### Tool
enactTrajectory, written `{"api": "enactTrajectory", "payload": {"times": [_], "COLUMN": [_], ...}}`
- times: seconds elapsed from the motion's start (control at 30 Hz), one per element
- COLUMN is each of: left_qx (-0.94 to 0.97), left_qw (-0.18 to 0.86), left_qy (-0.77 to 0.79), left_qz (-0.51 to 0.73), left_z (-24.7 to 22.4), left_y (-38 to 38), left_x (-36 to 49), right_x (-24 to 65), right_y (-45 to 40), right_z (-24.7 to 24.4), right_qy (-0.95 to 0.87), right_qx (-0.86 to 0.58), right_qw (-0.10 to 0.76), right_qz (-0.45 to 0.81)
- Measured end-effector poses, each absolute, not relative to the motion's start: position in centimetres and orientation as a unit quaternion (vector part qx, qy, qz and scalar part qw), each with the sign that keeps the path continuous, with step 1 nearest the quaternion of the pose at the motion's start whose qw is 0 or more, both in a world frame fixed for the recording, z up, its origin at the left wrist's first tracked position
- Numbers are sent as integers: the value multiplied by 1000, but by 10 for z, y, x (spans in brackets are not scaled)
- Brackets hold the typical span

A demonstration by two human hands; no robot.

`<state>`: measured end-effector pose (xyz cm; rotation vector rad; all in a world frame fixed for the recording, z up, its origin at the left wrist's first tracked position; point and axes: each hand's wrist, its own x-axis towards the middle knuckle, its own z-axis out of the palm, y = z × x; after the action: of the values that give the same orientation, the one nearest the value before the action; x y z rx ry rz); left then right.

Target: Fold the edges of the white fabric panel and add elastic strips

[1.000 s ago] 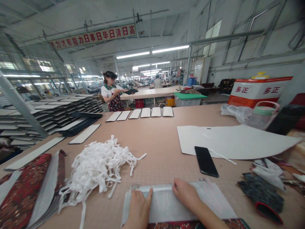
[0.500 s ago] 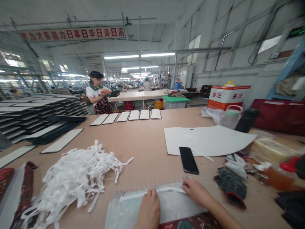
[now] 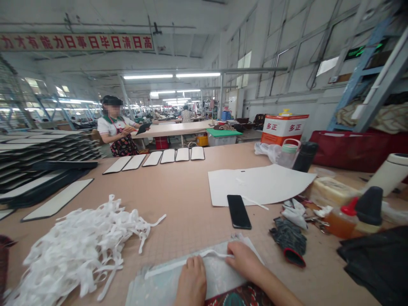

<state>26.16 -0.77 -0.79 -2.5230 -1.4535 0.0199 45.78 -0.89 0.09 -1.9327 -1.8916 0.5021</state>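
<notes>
In front of me lies a stack of pale, translucent sheets with a white fabric strip along its far edge. My left hand presses the strip down with curled fingers held together. My right hand pinches the strip further right, thumb and fingers closed. Between the hands the strip bows up slightly off the sheet. Dark red patterned fabric shows at the near edge, partly covered by the sheets and my right forearm.
A heap of white strips lies left. Ahead are a black phone, a white sheet and several white panels. A dark glove and a red-capped bottle stand right. A person works beyond the table.
The view has turned right. My right hand has moved from the sheet's far right corner toward my left hand, and the strip between them now bows up. My left hand stays on the strip.
</notes>
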Motion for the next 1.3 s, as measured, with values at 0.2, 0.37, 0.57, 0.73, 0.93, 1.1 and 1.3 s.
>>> {"api": "enactTrajectory", "payload": {"times": [0.2,0.37,0.57,0.73,0.93,1.1,1.3], "left_qx": [-863,-858,-870,-867,-860,-858,-859], "left_qw": [135,171,154,147,158,165,159], "left_qy": [-486,-484,-469,-475,-485,-486,-486], "left_qz": [4,4,19,28,24,32,27], "left_z": [-13,-18,-4,1,-5,-8,-11], "left_y": [-6,-4,-5,-4,-3,-1,0], "left_x": [263,266,270,276,279,279,279], "right_x": [494,506,507,506,508,513,510], "right_y": [-10,-5,8,12,12,10,6], "right_z": [7,-1,-14,-10,-7,1,16], "right_qy": [-595,-558,-582,-563,-544,-561,-558], "right_qx": [-607,-673,-729,-763,-799,-789,-797], "right_qw": [306,351,310,267,219,205,181], "right_qz": [430,336,184,168,135,143,143]}}
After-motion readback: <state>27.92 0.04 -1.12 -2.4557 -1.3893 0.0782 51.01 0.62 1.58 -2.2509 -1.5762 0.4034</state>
